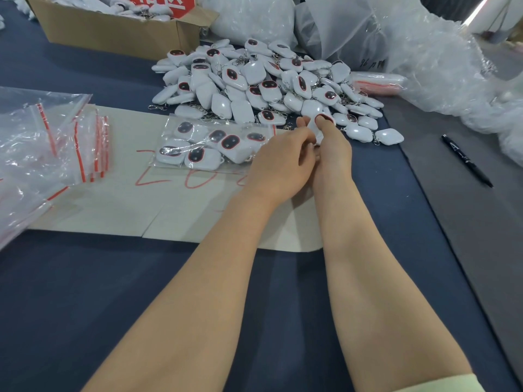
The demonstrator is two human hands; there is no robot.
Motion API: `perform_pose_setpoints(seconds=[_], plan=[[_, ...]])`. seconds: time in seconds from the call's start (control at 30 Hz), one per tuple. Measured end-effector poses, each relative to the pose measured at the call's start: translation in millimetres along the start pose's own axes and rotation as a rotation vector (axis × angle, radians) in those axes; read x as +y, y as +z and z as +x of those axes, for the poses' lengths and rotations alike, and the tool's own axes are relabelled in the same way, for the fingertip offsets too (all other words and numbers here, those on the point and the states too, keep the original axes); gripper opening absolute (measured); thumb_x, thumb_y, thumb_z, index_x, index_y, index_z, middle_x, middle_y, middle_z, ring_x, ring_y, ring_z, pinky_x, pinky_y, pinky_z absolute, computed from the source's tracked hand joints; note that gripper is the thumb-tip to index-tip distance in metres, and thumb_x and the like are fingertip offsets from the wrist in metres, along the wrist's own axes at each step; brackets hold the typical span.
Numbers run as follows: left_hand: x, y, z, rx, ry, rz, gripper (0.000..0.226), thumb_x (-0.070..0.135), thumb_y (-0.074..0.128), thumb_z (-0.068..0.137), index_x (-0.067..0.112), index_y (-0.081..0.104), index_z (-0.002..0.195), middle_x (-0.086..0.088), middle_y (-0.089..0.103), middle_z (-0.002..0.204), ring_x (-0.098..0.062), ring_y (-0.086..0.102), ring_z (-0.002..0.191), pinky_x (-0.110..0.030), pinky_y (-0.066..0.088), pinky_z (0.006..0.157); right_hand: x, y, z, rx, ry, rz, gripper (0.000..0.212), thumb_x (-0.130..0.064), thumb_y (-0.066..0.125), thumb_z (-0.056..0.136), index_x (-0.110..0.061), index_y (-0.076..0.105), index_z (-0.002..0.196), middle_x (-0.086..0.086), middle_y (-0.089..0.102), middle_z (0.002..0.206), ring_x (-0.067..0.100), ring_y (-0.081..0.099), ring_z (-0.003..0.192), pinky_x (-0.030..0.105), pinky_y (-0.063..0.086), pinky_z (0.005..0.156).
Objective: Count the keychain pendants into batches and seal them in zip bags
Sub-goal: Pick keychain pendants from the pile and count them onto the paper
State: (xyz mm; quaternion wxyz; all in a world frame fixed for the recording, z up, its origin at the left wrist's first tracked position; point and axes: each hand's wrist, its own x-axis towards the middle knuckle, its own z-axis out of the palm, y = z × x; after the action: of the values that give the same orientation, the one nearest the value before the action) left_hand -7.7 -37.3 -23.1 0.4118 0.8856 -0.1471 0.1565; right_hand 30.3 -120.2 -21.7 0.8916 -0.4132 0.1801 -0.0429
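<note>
Open worktop [85,292] is left near, on both sides of the forearms [226,278]. The far middle is blocked by the pendant pile [254,80] and a filled bag [209,145]; the left by loose bags [42,142], the far right by plastic wrap [424,52]. A pen [467,161] lies right.

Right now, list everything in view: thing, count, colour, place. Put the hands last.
loose pendants: a big pile, white with dark red-rimmed faces, centre back of the table
filled zip bag: one, clear, several pendants inside, on the cardboard sheet
empty zip bags: a stack, clear with red strips, left
cardboard sheet: one, beige with red writing, on the table
cardboard box: one, brown, back left, more pendants inside
pen: one, black, right
plastic sacks: several, clear-white, back right
table: one, dark blue cover
held pendant: at least one, white, between both hands
left hand: grips the held pendant
right hand: grips the held pendant
</note>
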Motion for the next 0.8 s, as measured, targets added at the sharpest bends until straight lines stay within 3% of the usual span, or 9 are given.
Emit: perform_pose_setpoints(seconds=[0.23,0.3,0.4,0.5,0.63,0.8], plan=[[-3,3,0,-0.039,0.016,0.032,0.019,0.020,0.049,0.092,0.014,0.062,0.104,-0.005,0.067,0.102,-0.026,0.059,0.090,-0.033,0.043,0.072,0,0,1,0.003,0.002,-0.031,0.035,-0.013,0.053,0.096,0.006,0.056,0.125,0.015,0.067,0.104,0.023,0.062,0.085,0.028,0.053,0.068],[-3,3,1,-0.038,0.021,0.034,0.019,0.020,0.049,0.092,0.014,0.062,0.103,-0.005,0.067,0.102,-0.026,0.059,0.090,-0.034,0.043,0.073,1,0,2,0.000,0.000,-0.036,0.032,-0.013,0.053,0.096,0.006,0.058,0.121,0.014,0.068,0.100,0.024,0.062,0.083,0.028,0.053,0.069],[-4,3,1,-0.001,0.021,0.034,0.019,0.018,0.048,0.092,0.013,0.063,0.103,-0.006,0.067,0.102,-0.026,0.060,0.090,-0.036,0.045,0.075,0,-1,2,0.002,-0.013,-0.043,0.015,-0.012,0.055,0.096,0.000,0.064,0.096,0.011,0.070,0.085,0.022,0.065,0.074,0.030,0.055,0.069],[-3,1,2,0.110,0.033,0.042,0.018,0.015,0.049,0.092,0.009,0.064,0.100,-0.007,0.065,0.109,-0.026,0.059,0.096,-0.037,0.045,0.079,1,1,3,0.023,-0.056,-0.096,0.018,-0.010,0.057,0.095,-0.008,0.063,0.078,0.005,0.069,0.069,0.017,0.065,0.063,0.031,0.055,0.070],[-16,-5,6,0.311,-0.055,0.243,0.021,0.019,0.050,0.089,0.008,0.063,0.101,-0.010,0.061,0.105,-0.029,0.053,0.100,-0.037,0.039,0.086,4,4,2,-0.033,-0.110,-0.069,0.013,-0.003,0.053,0.095,-0.006,0.059,0.084,0.007,0.064,0.075,0.015,0.063,0.068,0.027,0.053,0.070],[-31,-3,7,0.166,-0.211,0.449,0.037,0.038,0.053,0.086,0.016,0.057,0.115,-0.005,0.056,0.120,-0.027,0.044,0.118,-0.037,0.026,0.105,6,5,-3,-0.138,-0.220,-0.242,0.012,-0.001,0.053,0.095,-0.009,0.056,0.086,0.007,0.063,0.081,0.014,0.064,0.072,0.023,0.054,0.070]])
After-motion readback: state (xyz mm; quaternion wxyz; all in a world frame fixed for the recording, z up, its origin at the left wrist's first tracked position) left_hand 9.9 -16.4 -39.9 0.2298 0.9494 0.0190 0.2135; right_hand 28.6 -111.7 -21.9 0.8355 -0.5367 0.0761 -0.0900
